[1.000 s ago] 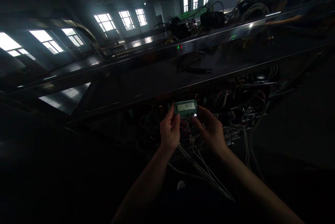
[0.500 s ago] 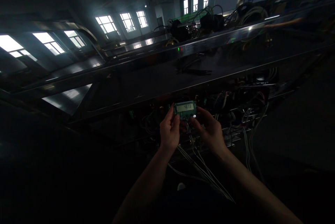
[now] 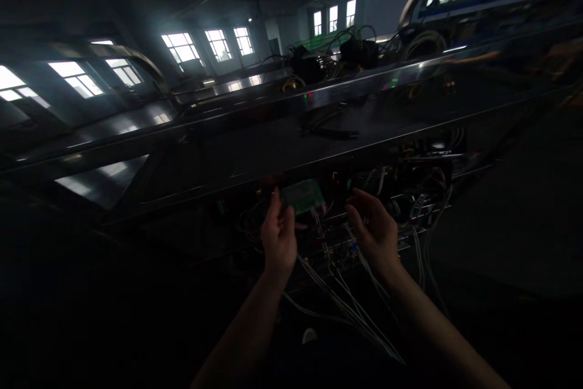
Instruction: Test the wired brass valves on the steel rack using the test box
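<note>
In dim light, my left hand (image 3: 279,236) pinches the left end of a small green circuit board (image 3: 303,195), which is tilted flat so its display no longer faces me. Thin white wires (image 3: 346,304) trail from the board down toward me. My right hand (image 3: 376,228) hovers just right of the board with its fingers loosely curled and apart, touching nothing that I can see. Both hands are in front of an open compartment full of tangled wiring (image 3: 410,189) under a long metal counter.
A long shiny steel counter (image 3: 255,140) runs across the view above the hands. A dark tool (image 3: 330,131) lies on it. Black cable bundles (image 3: 337,52) sit on the far edge. Bright windows (image 3: 200,46) line the back wall.
The board has tipped away and shifted left, so its lit number display is out of sight. My right hand has let go of it and drawn back to the right.
</note>
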A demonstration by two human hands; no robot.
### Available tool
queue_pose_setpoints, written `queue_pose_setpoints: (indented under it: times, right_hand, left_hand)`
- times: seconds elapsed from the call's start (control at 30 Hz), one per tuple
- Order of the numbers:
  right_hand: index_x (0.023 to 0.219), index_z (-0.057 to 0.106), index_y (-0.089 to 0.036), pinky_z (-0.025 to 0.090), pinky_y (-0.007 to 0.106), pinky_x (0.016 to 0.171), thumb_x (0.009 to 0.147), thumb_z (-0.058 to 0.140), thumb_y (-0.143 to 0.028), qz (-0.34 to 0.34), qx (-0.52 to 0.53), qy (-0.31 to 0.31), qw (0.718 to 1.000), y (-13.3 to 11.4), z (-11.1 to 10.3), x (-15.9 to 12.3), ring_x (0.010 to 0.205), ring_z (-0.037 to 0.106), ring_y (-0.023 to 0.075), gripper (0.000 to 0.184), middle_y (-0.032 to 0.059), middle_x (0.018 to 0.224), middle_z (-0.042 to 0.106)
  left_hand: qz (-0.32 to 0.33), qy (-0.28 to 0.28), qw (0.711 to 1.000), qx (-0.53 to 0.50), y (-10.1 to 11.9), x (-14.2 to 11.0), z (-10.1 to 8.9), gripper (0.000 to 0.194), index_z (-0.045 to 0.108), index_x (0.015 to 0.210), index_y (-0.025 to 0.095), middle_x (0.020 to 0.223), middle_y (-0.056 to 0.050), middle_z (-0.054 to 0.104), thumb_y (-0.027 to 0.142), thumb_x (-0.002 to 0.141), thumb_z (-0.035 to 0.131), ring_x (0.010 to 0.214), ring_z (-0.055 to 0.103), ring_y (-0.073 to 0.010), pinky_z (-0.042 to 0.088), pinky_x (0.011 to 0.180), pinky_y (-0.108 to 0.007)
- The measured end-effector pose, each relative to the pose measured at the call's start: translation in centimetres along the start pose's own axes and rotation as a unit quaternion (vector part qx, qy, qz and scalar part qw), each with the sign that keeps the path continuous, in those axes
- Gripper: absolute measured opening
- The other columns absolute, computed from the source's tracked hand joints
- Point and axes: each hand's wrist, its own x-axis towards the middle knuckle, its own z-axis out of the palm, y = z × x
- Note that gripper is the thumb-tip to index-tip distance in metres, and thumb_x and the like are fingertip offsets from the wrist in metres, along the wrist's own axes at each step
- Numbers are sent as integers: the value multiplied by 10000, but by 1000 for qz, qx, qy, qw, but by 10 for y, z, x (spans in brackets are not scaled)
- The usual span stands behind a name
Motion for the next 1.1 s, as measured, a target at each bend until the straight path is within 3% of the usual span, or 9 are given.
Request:
queue_pose_setpoints:
  times: [0.1, 0.23, 0.3, 0.43, 0.53, 0.67, 0.83, 0.93, 1.1]
  right_hand:
    - [1072, 573, -182, 494, 345, 728, 833, 539, -414, 0, -38, 122, 992, 13, -26, 19, 802, 612, 179, 335, 82, 929, 643]
    - [901, 608, -169, 438, 325, 653, 849, 470, -429, -1, -186, 201, 962, 15, -59, 56, 689, 577, 179, 300, 89, 822, 635]
    - [679, 593, -186, 381, 320, 593, 844, 447, -490, 32, -288, 154, 944, 10, -66, 74, 583, 525, 179, 375, 76, 646, 589]
    - [465, 507, -211, 274, 305, 520, 770, 509, -576, 104, -356, 35, 928, 0, -62, 97, 467, 424, 161, 476, 38, 442, 441]
    - [492, 529, -200, 265, 284, 502, 753, 523, -408, 138, -273, -4, 952, 2, -55, 95, 458, 407, 139, 333, 7, 436, 424]
    - [501, 514, -175, 347, 263, 557, 701, 484, -286, 75, -113, 32, 990, 13, -53, 69, 581, 491, 133, 230, 19, 623, 528]
    - [519, 468, -174, 412, 262, 678, 751, 526, -305, -41, 35, 12, 998, 29, -64, 35, 763, 540, 146, 273, 36, 845, 594]
    - [593, 510, -178, 416, 263, 661, 803, 510, -339, -27, 24, -6, 999, 31, -72, 26, 745, 544, 143, 265, 32, 811, 595]
    - [899, 563, -179, 439, 271, 611, 815, 538, -446, 33, -92, 60, 993, 16, -76, 17, 658, 567, 146, 281, 26, 746, 620]
  left_hand:
    - [114, 53, 986, 114, -2, -15, -4, 672, 238, 1448, 255, 1483, -130, 299, 387, 859, 534, 1271, 424, -277, 508, 900, -366]
    - [240, 64, 909, 333, 0, -41, 4, 871, 101, 1475, 236, 1555, -116, -25, 291, 785, 629, 1405, 58, -361, 152, 1105, -587]
    - [289, 18, 882, 372, 1, -49, 15, 801, 161, 1468, 215, 1553, -122, 21, 226, 797, 598, 1401, 86, -360, 153, 1103, -592]
    - [365, -167, 862, 309, -6, -39, 44, 575, 341, 1397, 176, 1400, -138, 419, 110, 840, 471, 1299, 376, -258, 376, 1042, -440]
    - [288, -196, 910, 226, -12, -17, 69, 431, 477, 1284, 152, 1205, -132, 585, 132, 854, 458, 1139, 527, -222, 453, 965, -395]
    - [48, -168, 980, 99, -15, 8, 97, 300, 606, 1123, 144, 1066, -118, 656, 216, 857, 487, 941, 619, -202, 508, 815, -333]
    - [-193, -134, 967, -100, -18, 15, 117, 272, 680, 945, 111, 856, -80, 684, 296, 756, 617, 748, 618, -164, 460, 590, -237]
    - [-240, -101, 945, -201, -19, 11, 120, 306, 694, 897, 116, 780, -42, 674, 284, 642, 721, 645, 576, -112, 423, 561, -210]
    - [-168, -102, 965, -174, -15, 4, 119, 350, 708, 944, 138, 650, 11, 627, 308, 639, 742, 531, 485, -65, 399, 545, -203]
